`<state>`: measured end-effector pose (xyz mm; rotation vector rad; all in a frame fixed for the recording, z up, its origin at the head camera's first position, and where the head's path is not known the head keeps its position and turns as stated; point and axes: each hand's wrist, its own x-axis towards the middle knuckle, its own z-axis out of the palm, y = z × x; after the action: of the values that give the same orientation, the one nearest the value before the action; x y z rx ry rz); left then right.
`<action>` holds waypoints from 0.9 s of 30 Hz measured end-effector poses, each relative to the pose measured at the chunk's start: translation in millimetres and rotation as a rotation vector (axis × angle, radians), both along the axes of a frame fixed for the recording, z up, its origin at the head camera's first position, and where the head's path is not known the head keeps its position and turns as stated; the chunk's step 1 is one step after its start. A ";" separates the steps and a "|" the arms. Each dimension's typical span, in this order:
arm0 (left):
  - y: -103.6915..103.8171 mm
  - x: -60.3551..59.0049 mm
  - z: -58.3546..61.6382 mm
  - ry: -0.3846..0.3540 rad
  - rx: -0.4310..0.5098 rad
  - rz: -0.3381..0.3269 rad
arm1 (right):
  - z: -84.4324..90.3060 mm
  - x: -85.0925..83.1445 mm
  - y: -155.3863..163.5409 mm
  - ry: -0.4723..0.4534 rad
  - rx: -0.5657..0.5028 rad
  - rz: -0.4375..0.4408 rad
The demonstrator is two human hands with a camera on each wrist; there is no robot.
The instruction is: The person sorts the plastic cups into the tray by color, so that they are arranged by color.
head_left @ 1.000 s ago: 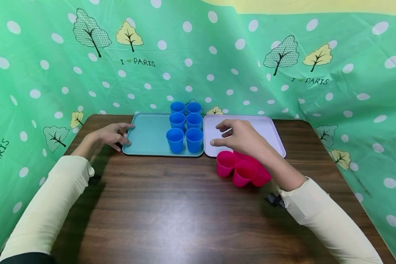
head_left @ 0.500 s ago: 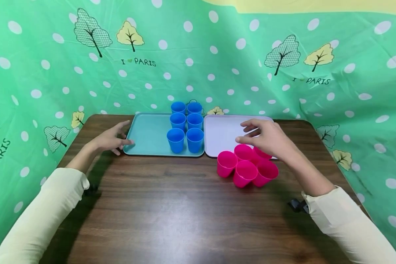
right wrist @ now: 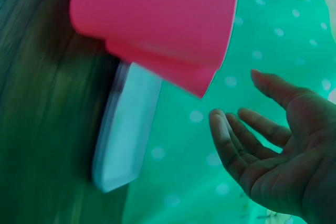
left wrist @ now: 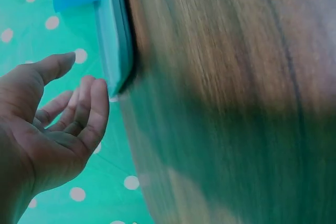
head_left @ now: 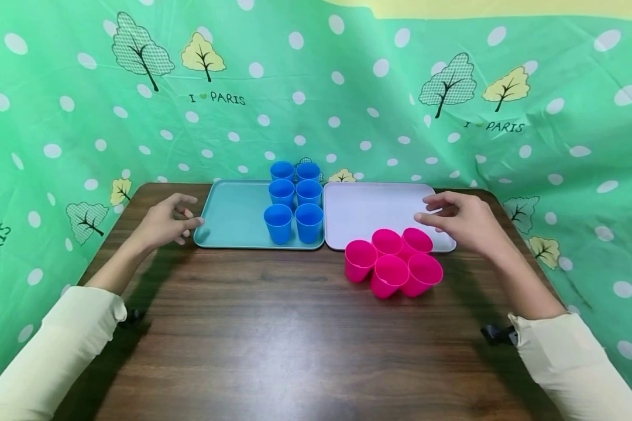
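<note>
On the right half of a teal tray [head_left: 232, 213], several blue cups [head_left: 279, 224] stand upright in two columns. My left hand [head_left: 163, 222] hovers at the tray's left edge, holding nothing, its fingers relaxed; the left wrist view shows its palm and loosely bent fingers [left wrist: 97, 111]. Several pink cups [head_left: 391, 275] cluster upright in front of a pale lilac tray [head_left: 368, 204], the rear ones overlapping its front rim. To their right, my right hand [head_left: 466, 225] hangs over that tray's right end with nothing in it. The right wrist view has a pink cup [right wrist: 157, 14] beside the loose fingers [right wrist: 223, 135].
The two trays lie side by side at the back of a dark wooden table [head_left: 253, 339]. A green dotted curtain [head_left: 316, 82] hangs right behind the table and along its sides.
My right hand has moved right, from over the lilac tray's left part to its right end, uncovering the pink cups. My left hand has drawn slightly back to the left from the teal tray.
</note>
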<state>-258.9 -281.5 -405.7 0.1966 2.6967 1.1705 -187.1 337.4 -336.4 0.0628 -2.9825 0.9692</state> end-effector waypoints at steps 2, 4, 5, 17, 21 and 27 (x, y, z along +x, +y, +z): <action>1.8 4.7 2.2 0.044 0.000 0.013 | -4.4 -1.2 9.6 -0.010 0.007 -0.010; 3.7 9.4 4.8 0.078 0.002 0.019 | -8.9 -2.7 18.7 -0.025 0.009 -0.017; 4.6 11.7 6.0 0.092 0.002 0.018 | -10.9 -3.6 22.8 -0.033 0.007 -0.019; 32.1 32.3 12.7 0.151 0.078 -0.119 | -30.6 -13.5 65.7 -0.126 -0.019 -0.045; 49.6 36.1 15.1 0.135 0.101 -0.190 | -36.7 -15.7 78.4 -0.161 -0.017 -0.063; 79.1 40.2 15.4 0.098 0.144 -0.288 | -39.2 -18.5 89.5 -0.189 0.036 -0.087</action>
<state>-218.7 -202.4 -390.2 0.6560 2.5510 1.2919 -205.6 426.9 -375.6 -0.1664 -3.1416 0.9632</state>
